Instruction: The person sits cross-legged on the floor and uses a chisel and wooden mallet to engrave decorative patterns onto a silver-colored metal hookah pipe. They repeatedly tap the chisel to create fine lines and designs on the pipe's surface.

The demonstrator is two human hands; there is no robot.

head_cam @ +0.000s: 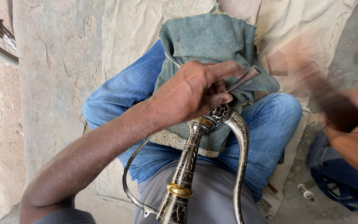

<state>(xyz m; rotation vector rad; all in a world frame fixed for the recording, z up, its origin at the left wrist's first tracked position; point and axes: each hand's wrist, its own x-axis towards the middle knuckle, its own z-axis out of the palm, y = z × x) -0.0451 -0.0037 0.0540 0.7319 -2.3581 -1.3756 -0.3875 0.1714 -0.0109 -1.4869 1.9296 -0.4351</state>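
Left hand (195, 89), frame centre, pinches a punch (244, 79) against the engraved handle (218, 115). Right hand (355, 132), right edge, grips a blurred hammer (311, 79).

Floor-level craft workshop: concrete floor (54, 62), spread cloth (121, 33).

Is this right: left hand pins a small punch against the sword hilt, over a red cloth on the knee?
Not quite: the cloth is green, not red. The head view shows the left hand pinning the punch against the sword hilt on the knee.
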